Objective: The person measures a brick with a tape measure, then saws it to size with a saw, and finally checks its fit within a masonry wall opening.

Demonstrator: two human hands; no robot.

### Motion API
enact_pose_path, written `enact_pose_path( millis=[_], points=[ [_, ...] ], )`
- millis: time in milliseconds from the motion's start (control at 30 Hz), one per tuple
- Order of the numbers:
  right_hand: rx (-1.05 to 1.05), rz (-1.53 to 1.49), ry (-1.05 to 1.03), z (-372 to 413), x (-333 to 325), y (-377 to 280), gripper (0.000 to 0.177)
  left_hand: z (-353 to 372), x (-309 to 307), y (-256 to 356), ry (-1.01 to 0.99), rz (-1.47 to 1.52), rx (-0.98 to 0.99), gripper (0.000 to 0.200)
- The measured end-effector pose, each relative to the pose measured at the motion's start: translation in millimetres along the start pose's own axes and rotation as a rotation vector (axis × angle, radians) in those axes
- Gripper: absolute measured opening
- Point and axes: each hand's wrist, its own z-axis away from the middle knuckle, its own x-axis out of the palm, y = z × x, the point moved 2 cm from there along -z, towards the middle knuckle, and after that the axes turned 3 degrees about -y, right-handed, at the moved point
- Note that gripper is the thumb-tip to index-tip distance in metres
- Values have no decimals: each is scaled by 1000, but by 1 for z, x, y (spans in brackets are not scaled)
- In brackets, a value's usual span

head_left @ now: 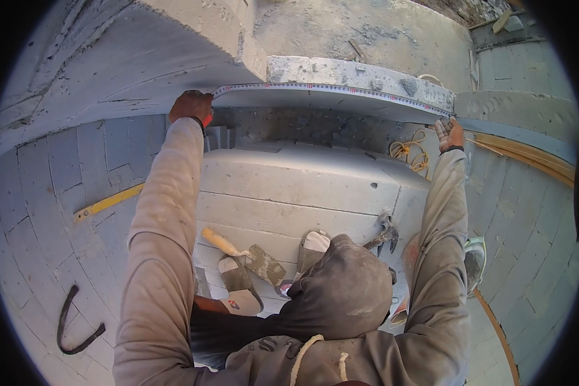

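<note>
A white tape measure (341,87) with black and red markings is stretched along the front edge of a pale block ledge (360,72). My left hand (192,108) is closed round its left end, beside a large block wall; a bit of red shows at the fingers, and most of what lies inside the grip is hidden. At the tape's right end, my right hand (451,134) has its palm side up and its fingers curled at the tape's tip. The tape bows slightly between my hands.
On and around the blocks before me lie a trowel (264,262), a claw hammer (386,233), sandals (241,283) and coiled yellow rope (408,153). A yellow level (109,202) and black strip (67,318) are at left. Wooden boards (527,154) lie at right.
</note>
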Motion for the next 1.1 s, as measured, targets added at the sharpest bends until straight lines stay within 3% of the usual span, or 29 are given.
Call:
enact_pose_path(
  millis=[167,233,333,433,533,633,733,967,1100],
  points=[
    [33,-11,-36,35,19,26,67,4,-7,6,-22,124,-54,32],
    [47,-4,-55,48,31,38,72,19,-23,17,6,-160,123,27],
    [70,-4,-129,60,48,54,78,10,-20,14,-21,-85,61,26],
    [64,24,-204,70,65,64,75,3,-15,10,-32,-18,28,25],
    [67,46,-250,77,83,67,61,6,-21,11,-94,60,-21,25],
    [40,58,-232,80,95,63,33,22,-37,18,-38,-37,24,25],
    [28,123,-173,82,98,59,32,17,-34,17,-68,115,-85,24],
    [25,160,-191,86,100,58,33,7,-18,10,-91,151,-68,24],
    [-29,381,-184,122,111,66,39,7,-17,8,-74,126,-60,26]
  ],
)
